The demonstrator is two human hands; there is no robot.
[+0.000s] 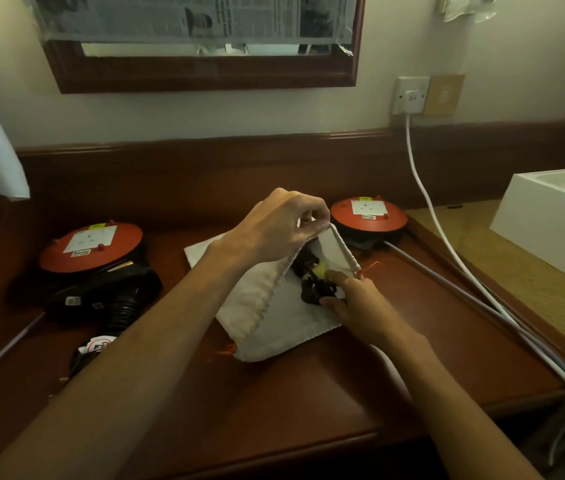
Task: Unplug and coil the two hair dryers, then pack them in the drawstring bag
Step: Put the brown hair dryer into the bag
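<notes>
Holding drawstring bag [284, 317] mouth open on counter [308, 393]: left hand [274, 226] pinches raised cloth rim; right hand [353, 299], grip curled, feeds black plug and cord [315, 289] inside. Second hair dryer [107, 299] lies left on counter. Bag likely soft, floppy, light; dryer rigid, heavier, best taken by handle.

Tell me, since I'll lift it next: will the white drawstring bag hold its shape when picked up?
Probably not. The drawstring bag looks like soft cloth, sagging where the left hand pinches its rim. The dark plug and cord at its mouth would likely weigh it down unevenly.
</notes>
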